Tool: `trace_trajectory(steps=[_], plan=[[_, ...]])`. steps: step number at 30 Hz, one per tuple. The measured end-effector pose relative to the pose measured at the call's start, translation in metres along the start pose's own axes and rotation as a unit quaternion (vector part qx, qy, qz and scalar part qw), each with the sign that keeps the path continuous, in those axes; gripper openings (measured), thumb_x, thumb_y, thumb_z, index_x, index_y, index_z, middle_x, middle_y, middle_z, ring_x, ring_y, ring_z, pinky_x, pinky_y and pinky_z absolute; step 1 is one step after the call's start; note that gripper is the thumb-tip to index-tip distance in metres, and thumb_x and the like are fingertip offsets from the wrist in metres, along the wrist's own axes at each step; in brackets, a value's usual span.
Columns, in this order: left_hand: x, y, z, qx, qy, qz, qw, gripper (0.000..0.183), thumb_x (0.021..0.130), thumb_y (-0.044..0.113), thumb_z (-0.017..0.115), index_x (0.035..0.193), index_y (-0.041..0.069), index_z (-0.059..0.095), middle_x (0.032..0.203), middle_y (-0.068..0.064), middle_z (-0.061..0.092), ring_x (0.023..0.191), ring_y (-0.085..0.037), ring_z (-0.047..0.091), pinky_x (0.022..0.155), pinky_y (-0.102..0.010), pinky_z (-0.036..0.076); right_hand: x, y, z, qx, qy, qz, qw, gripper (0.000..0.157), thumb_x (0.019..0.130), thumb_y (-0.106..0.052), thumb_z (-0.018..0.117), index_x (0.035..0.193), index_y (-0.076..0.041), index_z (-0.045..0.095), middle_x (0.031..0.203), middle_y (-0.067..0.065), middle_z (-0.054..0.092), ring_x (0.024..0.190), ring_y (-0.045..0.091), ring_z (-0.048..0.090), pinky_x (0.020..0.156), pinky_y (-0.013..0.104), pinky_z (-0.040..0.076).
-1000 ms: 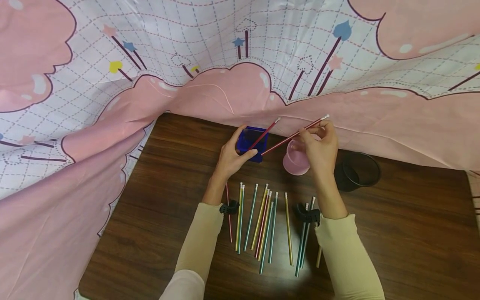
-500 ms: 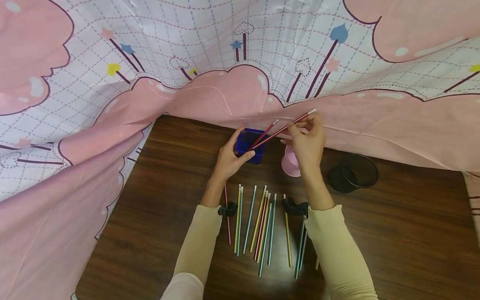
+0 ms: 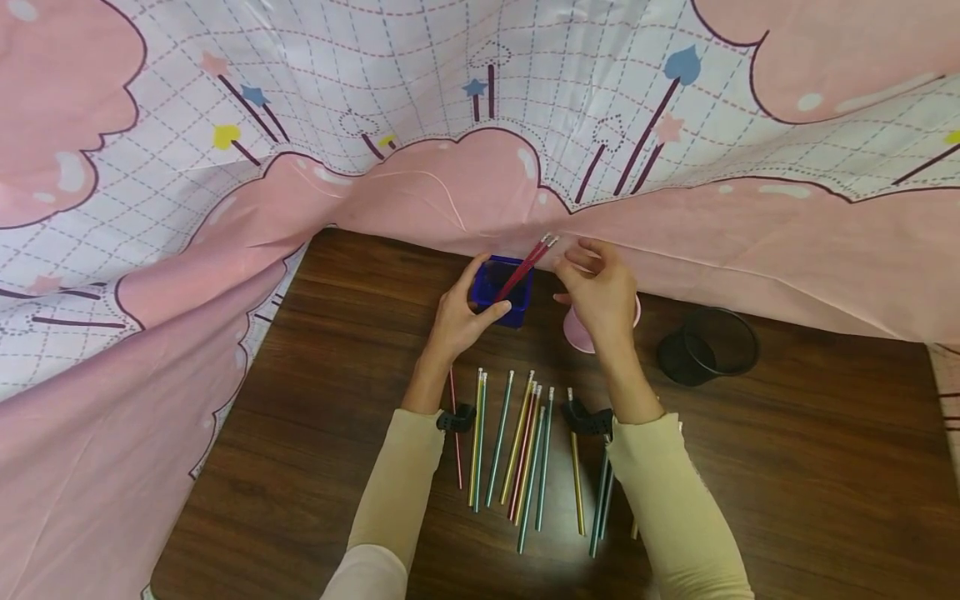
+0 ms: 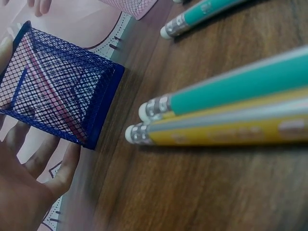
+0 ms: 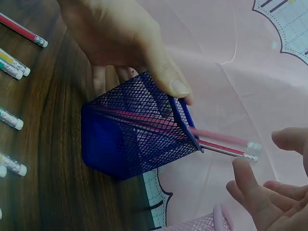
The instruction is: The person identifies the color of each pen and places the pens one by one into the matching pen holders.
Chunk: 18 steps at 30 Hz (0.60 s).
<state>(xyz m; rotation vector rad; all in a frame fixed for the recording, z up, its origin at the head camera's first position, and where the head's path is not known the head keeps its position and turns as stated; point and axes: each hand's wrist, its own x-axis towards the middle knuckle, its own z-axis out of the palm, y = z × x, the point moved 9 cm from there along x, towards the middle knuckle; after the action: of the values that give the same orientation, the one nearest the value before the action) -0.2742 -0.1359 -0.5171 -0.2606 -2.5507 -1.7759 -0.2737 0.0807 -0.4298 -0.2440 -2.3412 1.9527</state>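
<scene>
I have the left hand (image 3: 461,317) curved round the blue cup (image 5: 106,144) near the table's (image 3: 300,350) far edge, thumb at the rim; I take that as steadying light mesh. Two red pencils (image 3: 525,267) lean together inside, eraser ends above the rim, propped by the wall. My right hand (image 3: 600,292) holds nothing, fingers parted just beside those erasers, partly covering the pink cup (image 3: 577,333) in the head view. The black cup (image 3: 678,358) stands apart. Loose pencils (image 3: 527,458) lie erasers toward the cups, which probably suits picking them up.
</scene>
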Motion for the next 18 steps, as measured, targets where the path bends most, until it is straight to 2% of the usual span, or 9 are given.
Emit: trace_trajectory(steps=[7,14,18], plan=[[0.0002,-0.0014,0.0005,-0.017,-0.001,0.007,0.9998,0.082,0.086,0.031,0.079,0.154,0.034,0.034,0.136,-0.018,0.058,0.112,-0.039,0.062,0.087,-0.05,0.054,-0.003,0.0019,-0.0022,-0.011,-0.004,0.003,1.0,0.05,0.087,-0.02,0.077,0.131,-0.004,0.059,0.118,0.015,0.07,0.092,0.018,0.073,0.055,0.034,0.058],[-0.0005,-0.0032,0.0019,-0.013,0.0,0.003,0.9999,0.081,0.086,0.032,0.079,0.153,0.037,0.034,0.136,-0.015,0.058,0.112,-0.036,0.062,0.087,-0.047,0.055,-0.0065,0.005,-0.0029,-0.014,-0.01,-0.004,1.0,0.05,0.087,-0.024,0.078,0.128,-0.002,0.06,0.116,0.015,0.071,0.09,0.016,0.073,0.056,0.037,0.058],[-0.0007,-0.0021,0.0023,-0.012,-0.001,0.003,0.9999,0.081,0.086,0.034,0.079,0.153,0.038,0.034,0.136,-0.016,0.058,0.113,-0.037,0.062,0.087,-0.048,0.054,-0.0085,0.0063,-0.0048,-0.006,-0.01,-0.005,1.0,0.046,0.087,-0.021,0.078,0.126,-0.002,0.061,0.112,0.015,0.072,0.085,0.011,0.072,0.056,0.039,0.058]])
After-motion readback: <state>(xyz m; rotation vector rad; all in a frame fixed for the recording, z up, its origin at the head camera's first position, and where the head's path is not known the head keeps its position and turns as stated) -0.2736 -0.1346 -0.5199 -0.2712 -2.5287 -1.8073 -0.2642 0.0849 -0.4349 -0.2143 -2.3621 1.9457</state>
